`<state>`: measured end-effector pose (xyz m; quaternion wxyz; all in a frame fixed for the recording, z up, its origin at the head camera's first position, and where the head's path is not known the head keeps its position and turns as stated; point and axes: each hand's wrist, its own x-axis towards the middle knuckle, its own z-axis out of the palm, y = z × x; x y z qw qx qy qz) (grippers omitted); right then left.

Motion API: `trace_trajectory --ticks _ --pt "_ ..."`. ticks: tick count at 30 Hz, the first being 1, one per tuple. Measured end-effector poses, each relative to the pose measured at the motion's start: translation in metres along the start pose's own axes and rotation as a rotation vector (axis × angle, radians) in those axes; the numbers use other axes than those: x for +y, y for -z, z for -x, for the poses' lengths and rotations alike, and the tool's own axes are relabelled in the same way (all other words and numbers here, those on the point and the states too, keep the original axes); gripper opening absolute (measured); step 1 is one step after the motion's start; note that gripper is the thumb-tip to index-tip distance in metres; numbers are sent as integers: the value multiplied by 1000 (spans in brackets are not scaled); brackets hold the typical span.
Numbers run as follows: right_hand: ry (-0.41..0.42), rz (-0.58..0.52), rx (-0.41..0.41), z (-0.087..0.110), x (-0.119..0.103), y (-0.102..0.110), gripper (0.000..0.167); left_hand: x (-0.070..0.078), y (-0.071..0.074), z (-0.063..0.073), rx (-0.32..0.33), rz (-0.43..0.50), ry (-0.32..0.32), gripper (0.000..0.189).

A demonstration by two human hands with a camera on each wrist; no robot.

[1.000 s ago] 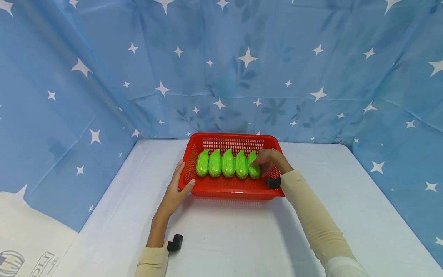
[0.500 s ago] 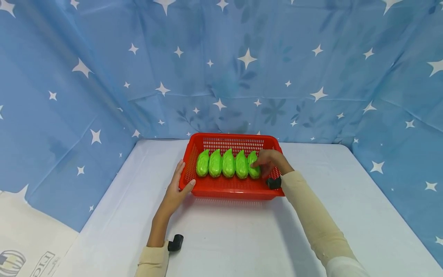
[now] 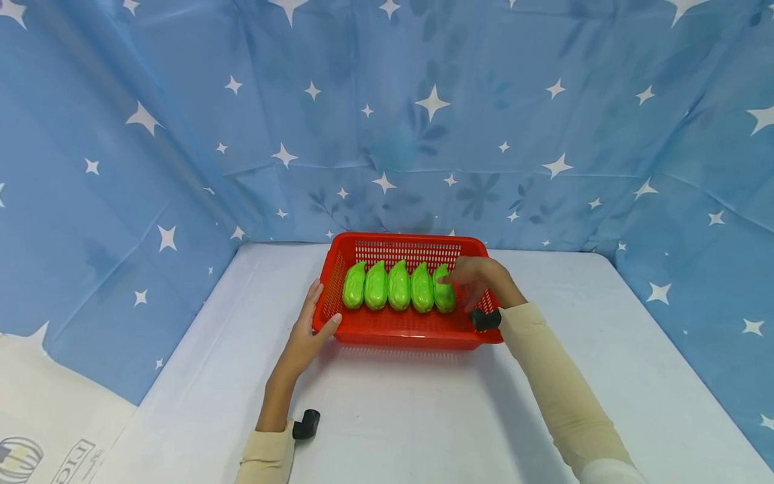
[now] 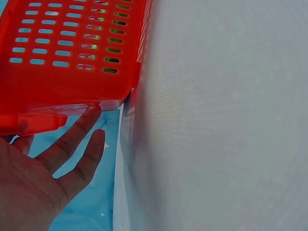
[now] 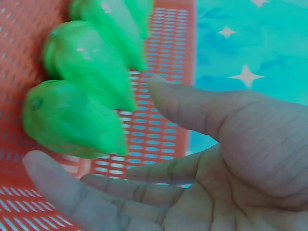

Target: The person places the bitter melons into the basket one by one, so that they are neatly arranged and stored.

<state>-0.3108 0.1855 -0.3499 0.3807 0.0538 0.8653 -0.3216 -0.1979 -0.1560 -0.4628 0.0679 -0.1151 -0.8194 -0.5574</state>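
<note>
Several glossy green fruits (image 3: 399, 285), ridged and pointed at one end, lie side by side in a row in a red plastic basket (image 3: 405, 329). My left hand (image 3: 302, 339) rests at the basket's left side, thumb at the front corner of the rim. In the left wrist view its fingers are fairly straight, one fingertip right at the basket wall. Over the basket's right end is my right hand (image 3: 484, 277), beside the rightmost fruit (image 3: 445, 296). The right wrist view shows that hand (image 5: 260, 149) with thumb and fingers spread apart around this fruit, gripping nothing.
The basket stands on a white-covered table (image 3: 399, 417), near its back edge. A blue curtain (image 3: 387, 134) with white stars hangs behind and along the sides. Black wrist mounts (image 3: 307, 425) stick out from both sleeves. Printed pale cloth (image 3: 48, 410) shows at lower left.
My right hand has shifted slightly right and up, its fingers drawing away from the rightmost fruit. The left hand, basket and fruits stay where they were.
</note>
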Motion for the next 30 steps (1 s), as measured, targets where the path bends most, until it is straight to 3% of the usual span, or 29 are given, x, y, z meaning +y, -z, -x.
trace_trajectory --ticks 3,9,13,22,30 --pt "57 16 46 14 2 2 58 0 -1 1 -1 1 -4 78" --pt "327 127 201 38 19 5 51 0 -1 1 -5 3 -13 78" --pt "450 89 323 46 37 5 44 1 -1 -1 -5 4 -16 78" --pt "576 -5 671 44 90 -6 35 2 -2 -1 -10 2 -6 80" --pt "647 -44 884 42 121 -20 36 1 1 -1 -3 -16 -3 78"
